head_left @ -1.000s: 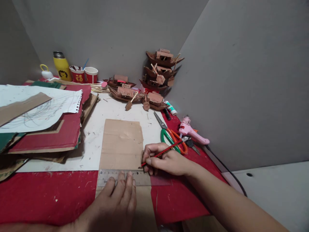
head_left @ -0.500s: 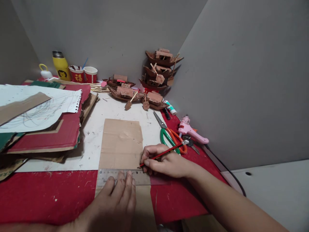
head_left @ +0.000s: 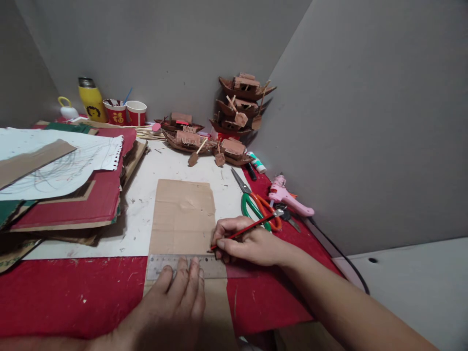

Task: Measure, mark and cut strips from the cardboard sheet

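A clear ruler (head_left: 215, 267) lies across a strip of brown cardboard (head_left: 183, 214). My left hand (head_left: 177, 297) rests on the ruler with its fingers stretched out, pressing it flat. In my right hand (head_left: 243, 241) is a red pencil (head_left: 252, 226), pinched between thumb and fingers. The pencil's tip touches or nearly touches the cardboard at its right edge, just above the ruler. Green-and-orange-handled scissors (head_left: 248, 197) lie just beyond my right hand, blades pointing away. Part of the cardboard is hidden under my left hand.
Brown model boats (head_left: 234, 148) stand at the back, several of them stacked. A pink glue gun (head_left: 287, 197) with a black cord lies at right. Stacked cardboard and paper (head_left: 106, 195) fill the left. Behind are a yellow bottle (head_left: 92, 102) and red cups (head_left: 136, 114).
Almost nothing differs. The whole view has shifted very slightly, and both hands, the ruler and the pencil keep their places on the cardboard.
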Available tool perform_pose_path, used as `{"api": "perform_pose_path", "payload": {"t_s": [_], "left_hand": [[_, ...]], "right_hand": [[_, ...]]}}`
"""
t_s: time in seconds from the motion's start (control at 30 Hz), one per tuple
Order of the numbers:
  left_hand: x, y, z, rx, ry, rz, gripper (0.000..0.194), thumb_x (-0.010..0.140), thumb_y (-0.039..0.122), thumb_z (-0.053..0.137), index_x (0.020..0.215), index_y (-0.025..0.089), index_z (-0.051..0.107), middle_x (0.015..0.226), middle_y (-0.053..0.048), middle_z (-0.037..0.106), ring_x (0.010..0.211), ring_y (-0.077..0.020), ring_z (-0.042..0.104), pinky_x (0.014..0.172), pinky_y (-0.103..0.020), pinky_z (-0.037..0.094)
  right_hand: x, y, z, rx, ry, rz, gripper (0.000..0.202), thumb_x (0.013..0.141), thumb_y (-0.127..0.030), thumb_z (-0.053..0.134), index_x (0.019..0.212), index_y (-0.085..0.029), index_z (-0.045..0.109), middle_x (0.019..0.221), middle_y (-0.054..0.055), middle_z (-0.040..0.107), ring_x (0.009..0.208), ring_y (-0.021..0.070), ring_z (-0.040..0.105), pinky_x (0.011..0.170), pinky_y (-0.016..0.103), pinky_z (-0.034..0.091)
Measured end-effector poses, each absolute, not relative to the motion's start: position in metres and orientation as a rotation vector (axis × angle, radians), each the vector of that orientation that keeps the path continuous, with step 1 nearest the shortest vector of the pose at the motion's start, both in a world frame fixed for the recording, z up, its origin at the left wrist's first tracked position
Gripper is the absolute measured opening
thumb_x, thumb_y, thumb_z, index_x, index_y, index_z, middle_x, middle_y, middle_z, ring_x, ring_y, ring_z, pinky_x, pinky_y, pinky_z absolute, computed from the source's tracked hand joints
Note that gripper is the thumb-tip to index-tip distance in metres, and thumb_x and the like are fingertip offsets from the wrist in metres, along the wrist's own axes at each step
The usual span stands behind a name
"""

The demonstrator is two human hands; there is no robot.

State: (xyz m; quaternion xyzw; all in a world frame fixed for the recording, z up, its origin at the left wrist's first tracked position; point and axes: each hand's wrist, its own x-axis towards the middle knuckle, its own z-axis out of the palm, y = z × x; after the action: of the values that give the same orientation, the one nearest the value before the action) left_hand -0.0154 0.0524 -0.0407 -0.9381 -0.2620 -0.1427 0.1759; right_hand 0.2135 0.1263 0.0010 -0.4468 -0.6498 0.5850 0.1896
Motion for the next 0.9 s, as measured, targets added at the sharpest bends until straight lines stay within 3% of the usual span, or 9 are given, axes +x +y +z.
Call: {"api": "perform_pose_path", "payload": {"t_s": [0.4, 0.9], "left_hand": [[-0.0125, 0.0540, -0.0396, -2.644, -0.755, -0.468, 0.035, 0.088, 0.032, 0.049, 0.108, 0.013, 0.071, 0.116, -0.012, 0.071, 0.101, -0.0290, 0.064, 0.084, -0.040, 0.035], [-0.0152, 0.0523, -0.0414, -2.687, -0.761, -0.395, 0.038, 0.090, 0.030, 0.046, 0.117, 0.012, 0.066, 0.123, -0.013, 0.067, 0.110, -0.0295, 0.060, 0.089, -0.041, 0.034]], "right_hand": [[0.2140, 0.1258, -0.0002, -1.242, -1.851, 1.597, 0.009, 0.080, -0.023, 0.059, 0.078, -0.015, 0.059, 0.069, 0.003, 0.066, 0.056, 0.0103, 0.060, 0.054, 0.022, 0.050], [0.2124, 0.1243, 0.0007, -1.251, -1.782, 1.649, 0.011, 0.080, -0.025, 0.064, 0.077, -0.016, 0.060, 0.068, 0.001, 0.066, 0.056, 0.0091, 0.061, 0.055, 0.021, 0.051]]}}
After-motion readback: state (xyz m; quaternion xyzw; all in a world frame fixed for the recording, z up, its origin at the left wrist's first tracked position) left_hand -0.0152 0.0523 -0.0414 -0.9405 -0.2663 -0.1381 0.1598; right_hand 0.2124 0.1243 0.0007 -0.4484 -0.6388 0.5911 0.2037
